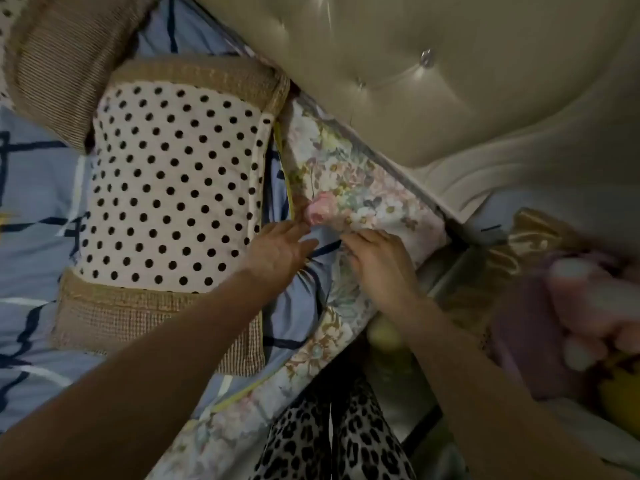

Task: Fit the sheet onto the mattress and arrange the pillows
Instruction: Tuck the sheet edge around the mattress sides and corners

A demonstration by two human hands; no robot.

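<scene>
Sheet [301,292] fabric, pale blue with dark navy lines, bunches under both my hands at the corner of the bed nearest the headboard [433,81]. It lies over the floral mattress [349,188], whose flowered side panel shows along the bed's edge below the tufted cream headboard and runs down toward my legs. My left hand [277,251] rests on the blue cloth with its fingers stretched out fairly straight, pressing the fabric down right beside the edge of the polka-dot pillow [173,188]. My right hand [377,261] sits just beside it, at the line where the blue cloth meets the floral panel; its fingers curl down onto the sheet's edge, though I cannot tell for sure whether they pinch the cloth or only press on it. The polka-dot pillow, white with black spots and tan ribbed bands at both ends, lies on the sheet near the bed's head end. A second tan-banded pillow [52,74] lies beyond it, toward the far corner, touching its upper end. My leopard-print trousers [332,438] show below the bed's edge, and a blurred pile of pink and purple things [571,306] sits off the bed's side.
</scene>
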